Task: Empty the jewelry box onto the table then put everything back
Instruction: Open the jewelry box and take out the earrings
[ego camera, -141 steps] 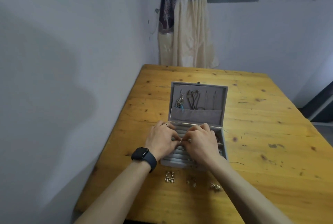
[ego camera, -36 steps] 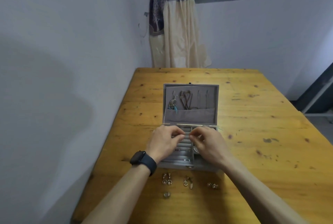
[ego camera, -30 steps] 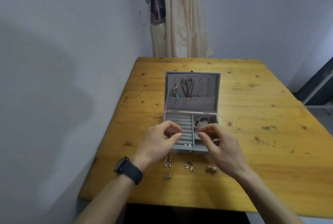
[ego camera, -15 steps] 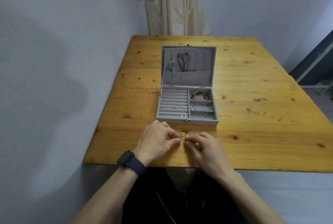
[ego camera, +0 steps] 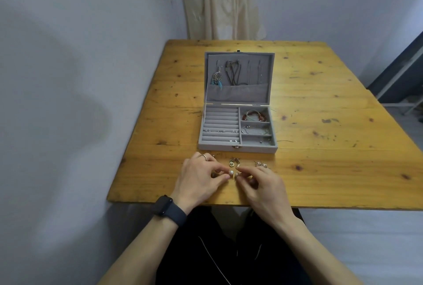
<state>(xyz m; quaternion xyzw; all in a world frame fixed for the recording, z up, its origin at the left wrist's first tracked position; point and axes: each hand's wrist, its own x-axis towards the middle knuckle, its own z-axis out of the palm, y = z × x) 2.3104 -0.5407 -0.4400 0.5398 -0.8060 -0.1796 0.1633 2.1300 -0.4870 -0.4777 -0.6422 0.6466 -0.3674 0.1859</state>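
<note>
The grey jewelry box [ego camera: 238, 147] stands open on the wooden table [ego camera: 320, 124], lid upright with necklaces and a feather earring hung inside. A red bracelet [ego camera: 254, 115], a silver bracelet and small studs lie in its compartments. In front of the box, my left hand [ego camera: 201, 177] and my right hand [ego camera: 261, 181] meet just above the table and pinch a pair of pearl earrings [ego camera: 233, 173] between their fingertips. A gold earring pair [ego camera: 234, 163] and another small pair [ego camera: 261, 164] lie on the table beyond my fingers.
The table's near edge runs just under my wrists, with my dark-trousered legs below it. A wall stands close on the left, a curtain [ego camera: 224, 0] hangs behind the table, and a dark doorway frame is at the far right.
My hands lifted out of the box's ring rows and came back toward me, down to the table in front of the box. They now hold the pearl earrings there. The camera tilted down.
</note>
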